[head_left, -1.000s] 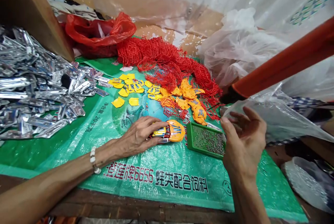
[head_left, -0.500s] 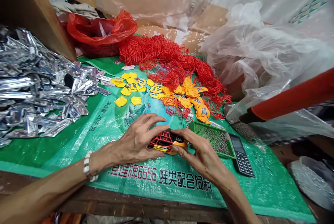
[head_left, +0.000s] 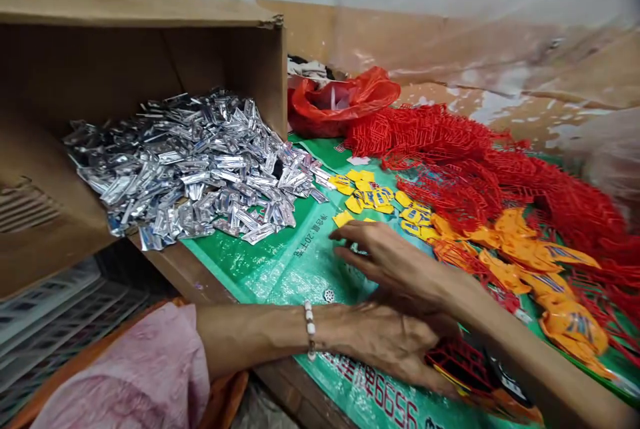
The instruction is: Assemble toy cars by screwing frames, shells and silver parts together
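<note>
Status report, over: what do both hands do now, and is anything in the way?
Left hand grips red-and-yellow piece. Right hand open, crossed above it, over green sack, near yellow cutouts. Silver packets further left, apart.

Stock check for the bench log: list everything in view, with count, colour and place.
crumpled silver foil packets: big heap, silver, spilling from the box
brown cardboard box on its side: one, brown, left
red plastic bag: one, red, right of the box
red plastic lattice pieces: tangled heap, red, right rear
flat yellow cut-outs: several, yellow, mid-sheet
orange shaped pieces: several, orange, right
green woven printed sheet: one, green, covering the bench
pink cloth: one, pink, lower left
left hand: one, beaded wrist, gripping red-and-yellow lattice assembly
right hand: one, open, above sheet near yellow cut-outs
</note>
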A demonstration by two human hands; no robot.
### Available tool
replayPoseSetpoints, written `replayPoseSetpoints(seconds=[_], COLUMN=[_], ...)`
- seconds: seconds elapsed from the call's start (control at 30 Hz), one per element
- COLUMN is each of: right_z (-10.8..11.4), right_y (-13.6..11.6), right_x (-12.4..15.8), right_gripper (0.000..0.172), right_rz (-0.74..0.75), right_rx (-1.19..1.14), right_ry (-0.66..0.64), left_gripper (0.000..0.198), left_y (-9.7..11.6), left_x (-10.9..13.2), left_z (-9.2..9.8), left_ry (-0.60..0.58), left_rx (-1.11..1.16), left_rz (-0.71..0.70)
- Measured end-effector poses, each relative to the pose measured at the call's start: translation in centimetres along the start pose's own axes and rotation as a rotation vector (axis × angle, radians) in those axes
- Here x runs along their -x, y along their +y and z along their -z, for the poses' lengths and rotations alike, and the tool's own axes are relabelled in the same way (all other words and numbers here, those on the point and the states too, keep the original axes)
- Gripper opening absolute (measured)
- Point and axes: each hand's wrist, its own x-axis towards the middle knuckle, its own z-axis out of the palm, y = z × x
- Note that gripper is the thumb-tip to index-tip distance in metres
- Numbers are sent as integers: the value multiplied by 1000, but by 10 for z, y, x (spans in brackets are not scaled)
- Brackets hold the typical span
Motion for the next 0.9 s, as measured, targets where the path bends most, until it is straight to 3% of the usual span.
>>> replayPoseSetpoints(seconds=[0.1,0.2,0.33,0.43,0.5,0.57,0.7,0.8,0.9], right_z=[-11,-22,-29,-22,-11,3,27,27,12], right_y=[-17,-26,-27,-22,-17,-12,-3,5,12], right_x=[-67,-107,-125,-119,-105,-80,0,73,133], right_gripper=[22,29,32,20,23,26,22,35,37], right_rz=[-68,-187,-258,-244,-236,-242,-345,-427,-547], right_rx=[32,50,2,-121,-235,-350,-559,-814,-895], right_ry=[-94,-115,-128,-128,-111,-66,156,431,547], left_gripper=[48,45,36,39,42,43,48,42,39], left_y=[-6,-9,-9,-7,-3,2,11,11,7], left_x=[-1,-4,-6,-4,-1,4,14,17,16], left_z=[-11,-16,-16,-11,-5,3,15,14,9], left_ry=[-25,-8,22,-58,-86,-17,74,126,169], left_rx=[-5,-5,-36,-39,-38,-34,-55,20,86], left_rz=[-77,-138,-188,-116,-72,-67,-58,-83,-133])
